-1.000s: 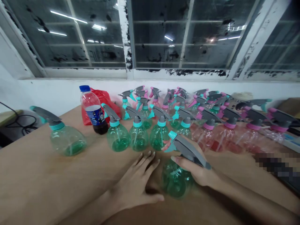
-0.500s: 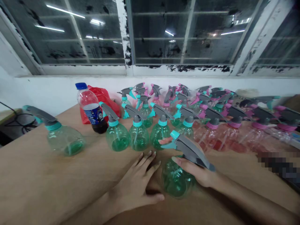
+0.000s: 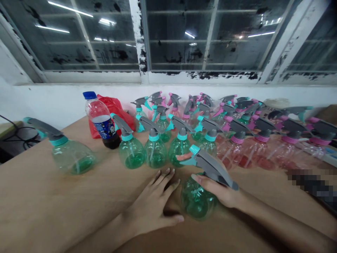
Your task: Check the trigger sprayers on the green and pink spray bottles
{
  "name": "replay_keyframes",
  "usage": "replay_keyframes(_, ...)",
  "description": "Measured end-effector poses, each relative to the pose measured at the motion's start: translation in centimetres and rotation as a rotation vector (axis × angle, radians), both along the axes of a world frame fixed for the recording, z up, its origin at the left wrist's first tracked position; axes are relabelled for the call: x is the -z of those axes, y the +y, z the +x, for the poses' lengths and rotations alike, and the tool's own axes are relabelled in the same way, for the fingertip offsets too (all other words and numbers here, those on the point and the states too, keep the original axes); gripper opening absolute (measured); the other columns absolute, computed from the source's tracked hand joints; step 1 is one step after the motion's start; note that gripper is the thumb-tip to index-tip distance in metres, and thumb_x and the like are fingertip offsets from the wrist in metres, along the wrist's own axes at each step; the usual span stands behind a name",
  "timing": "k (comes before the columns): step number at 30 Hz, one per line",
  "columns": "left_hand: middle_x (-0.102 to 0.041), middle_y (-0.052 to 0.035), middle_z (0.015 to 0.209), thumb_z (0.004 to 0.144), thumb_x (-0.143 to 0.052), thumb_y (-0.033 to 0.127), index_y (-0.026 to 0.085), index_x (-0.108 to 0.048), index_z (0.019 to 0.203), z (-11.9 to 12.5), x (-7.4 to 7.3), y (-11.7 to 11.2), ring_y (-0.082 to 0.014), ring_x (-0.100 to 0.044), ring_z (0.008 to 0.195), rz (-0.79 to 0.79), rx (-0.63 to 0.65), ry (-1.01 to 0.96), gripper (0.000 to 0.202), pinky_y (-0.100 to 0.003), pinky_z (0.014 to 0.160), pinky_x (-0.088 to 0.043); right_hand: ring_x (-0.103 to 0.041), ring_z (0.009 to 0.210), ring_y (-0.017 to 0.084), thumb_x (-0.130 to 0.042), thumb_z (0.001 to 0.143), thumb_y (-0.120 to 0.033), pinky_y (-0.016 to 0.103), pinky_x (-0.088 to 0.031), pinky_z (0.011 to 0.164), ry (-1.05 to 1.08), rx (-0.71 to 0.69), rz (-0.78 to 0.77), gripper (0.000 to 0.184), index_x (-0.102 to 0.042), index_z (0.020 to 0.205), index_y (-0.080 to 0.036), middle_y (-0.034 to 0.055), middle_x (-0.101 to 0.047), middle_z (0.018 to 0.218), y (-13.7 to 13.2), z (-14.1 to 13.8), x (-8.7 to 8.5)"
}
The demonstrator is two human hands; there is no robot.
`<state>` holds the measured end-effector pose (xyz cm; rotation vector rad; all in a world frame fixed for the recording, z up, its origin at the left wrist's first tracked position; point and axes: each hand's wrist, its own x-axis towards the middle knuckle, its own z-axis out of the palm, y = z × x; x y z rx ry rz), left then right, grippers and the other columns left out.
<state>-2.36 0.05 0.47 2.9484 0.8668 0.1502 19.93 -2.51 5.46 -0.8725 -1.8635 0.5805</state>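
Observation:
My right hand (image 3: pixel 219 188) is wrapped round the neck of a green spray bottle (image 3: pixel 197 202) with a grey and turquoise trigger head. Its thumb lies across the near side, and a fingertip shows past the turquoise trigger; the other fingers are hidden behind the bottle. Some green liquid shows inside. Flat on the wooden table (image 3: pixel 110 207), my left hand (image 3: pixel 155 202) has its fingers spread and holds nothing. Just beyond its fingertips stand several green spray bottles (image 3: pixel 156 154) in a row.
Pink spray bottles (image 3: pixel 238 154) continue the row to the right, with more behind. A dark-drink bottle (image 3: pixel 102 123) leans by a red plastic bag (image 3: pixel 116 109). One green spray bottle (image 3: pixel 72 156) stands apart at left. A window (image 3: pixel 184 35) is above the wall.
The whole view has shifted slightly. My right hand keeps its hold on the spray bottle, and my left hand stays flat on the table.

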Motion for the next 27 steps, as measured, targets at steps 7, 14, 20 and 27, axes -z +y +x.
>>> replay_keyframes(7,-0.02,-0.0175,0.151,0.084,-0.042,0.072,0.011,-0.036,0.142,0.07,0.0,0.14,-0.0332,-0.017,0.138,0.009,0.006,0.02,0.084,-0.05,0.11,-0.018,-0.061,0.097,0.021,-0.058,0.083,-0.022,0.038,-0.049,0.088,0.13,-0.079,-0.137,0.033,-0.057,0.115,-0.033,0.0,-0.063,0.11,-0.13,-0.21,-0.11)
replay_keyframes(14,-0.023,-0.0162,0.15,0.083,-0.046,0.071,0.011,-0.037,0.141,0.19,-0.28,0.02,-0.0337,-0.017,0.138,-0.009,-0.003,0.031,0.083,-0.049,0.11,-0.017,-0.062,0.08,0.018,-0.059,0.083,-0.026,0.033,-0.051,0.072,0.12,0.0,-0.173,0.007,-0.058,0.089,-0.027,-0.0009,-0.062,0.086,-0.31,0.06,0.14)
replay_keyframes(20,-0.019,-0.0156,0.151,0.084,-0.042,0.071,0.012,-0.031,0.144,0.07,-0.03,0.04,-0.0335,-0.015,0.138,-0.016,0.003,0.017,0.084,-0.05,0.11,-0.016,-0.065,0.086,0.018,-0.056,0.083,-0.021,0.035,-0.052,0.08,0.073,0.003,-0.096,0.02,-0.058,0.101,-0.028,0.0001,-0.066,0.095,-0.35,-0.07,-0.42)
replay_keyframes(27,-0.018,-0.0152,0.151,0.085,-0.042,0.071,0.013,-0.03,0.144,0.01,-0.01,0.09,-0.0323,-0.015,0.138,-0.015,0.003,0.015,0.084,-0.049,0.11,-0.016,-0.062,0.108,0.022,-0.056,0.082,-0.017,0.037,-0.05,0.094,0.095,0.011,-0.039,0.035,-0.058,0.115,-0.028,0.0036,-0.066,0.113,-0.29,-0.53,-0.63)
